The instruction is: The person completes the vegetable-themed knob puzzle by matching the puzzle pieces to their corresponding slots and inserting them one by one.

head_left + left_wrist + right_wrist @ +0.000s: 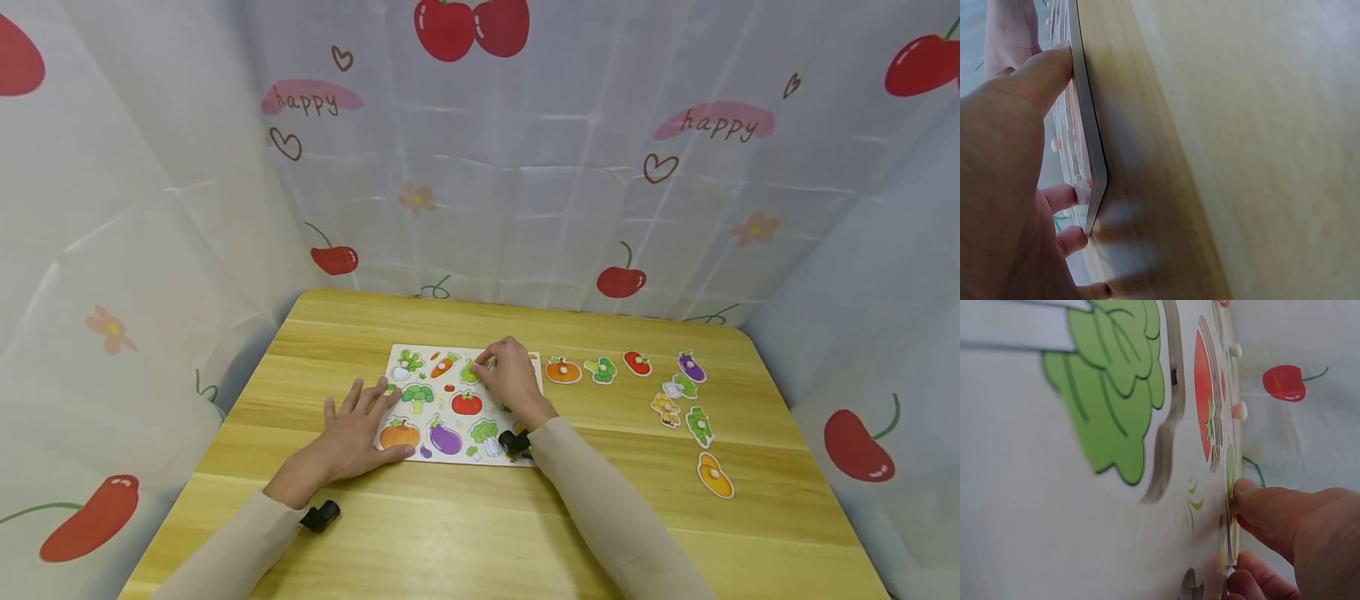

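Loose vegetable pieces (678,392) lie scattered right of centre on the wooden table (465,517), while mid-frame the left hand (352,429) rests flat with straight fingers on the puzzle board's (442,379) left edge and the right hand (510,375) pinches a green piece (470,372) on the board.

White vegetable puzzle board (459,408) lies flat on the table, green piece (470,372) near its top edge.

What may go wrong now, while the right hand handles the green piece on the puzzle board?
1. The right hand pinches the green piece only by its fingertips, so it may slip or sit crooked.
2. The left hand only rests flat on the edge of the puzzle board, so the board might slide on the smooth table.
3. The right forearm lies over the board and could nudge seated pieces.
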A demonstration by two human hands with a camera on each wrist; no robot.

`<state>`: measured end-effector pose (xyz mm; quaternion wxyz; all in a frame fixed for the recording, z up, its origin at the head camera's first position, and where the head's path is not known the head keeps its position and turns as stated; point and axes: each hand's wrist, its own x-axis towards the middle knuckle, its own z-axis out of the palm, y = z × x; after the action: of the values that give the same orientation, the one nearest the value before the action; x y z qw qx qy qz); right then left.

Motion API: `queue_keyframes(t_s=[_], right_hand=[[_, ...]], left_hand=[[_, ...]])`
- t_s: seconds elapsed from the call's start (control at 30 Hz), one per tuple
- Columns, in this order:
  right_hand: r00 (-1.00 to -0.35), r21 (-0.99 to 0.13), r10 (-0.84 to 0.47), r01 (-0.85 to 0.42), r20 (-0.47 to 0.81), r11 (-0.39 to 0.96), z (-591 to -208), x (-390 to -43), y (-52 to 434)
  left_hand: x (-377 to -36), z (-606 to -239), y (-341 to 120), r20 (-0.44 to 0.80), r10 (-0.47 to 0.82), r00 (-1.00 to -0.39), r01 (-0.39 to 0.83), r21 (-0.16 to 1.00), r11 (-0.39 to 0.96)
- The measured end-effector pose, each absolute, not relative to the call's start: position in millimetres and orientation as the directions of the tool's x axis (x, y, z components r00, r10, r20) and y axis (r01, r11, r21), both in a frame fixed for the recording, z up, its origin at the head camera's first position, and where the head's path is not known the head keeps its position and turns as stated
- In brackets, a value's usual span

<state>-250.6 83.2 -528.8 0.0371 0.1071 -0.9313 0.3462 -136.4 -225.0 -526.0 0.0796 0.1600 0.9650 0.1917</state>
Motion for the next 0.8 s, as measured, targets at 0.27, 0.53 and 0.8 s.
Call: queue_keyframes(t_s=[0.27, 0.53, 0.8], right_hand=[[-0.979, -0.624, -0.172, -0.202, 0.109, 0.755, -528.2, -250.3, 82.6], [-0.979, -0.619, -0.180, -0.200, 0.095, 0.760, -529.1, -250.9, 84.8], [-0.978, -0.626, -0.185, -0.204, 0.096, 0.753, -528.9, -249.3, 87.7]], left_hand=[[-136.4, -527.6, -225.3, -0.085, 0.341, -0.936, 0.284, 0.388, 0.877], [-137.0, -528.3, -225.3, -0.088, 0.340, -0.936, 0.285, 0.376, 0.882], [-137.0, -528.9, -225.2, -0.087, 0.341, -0.936, 0.286, 0.376, 0.881]])
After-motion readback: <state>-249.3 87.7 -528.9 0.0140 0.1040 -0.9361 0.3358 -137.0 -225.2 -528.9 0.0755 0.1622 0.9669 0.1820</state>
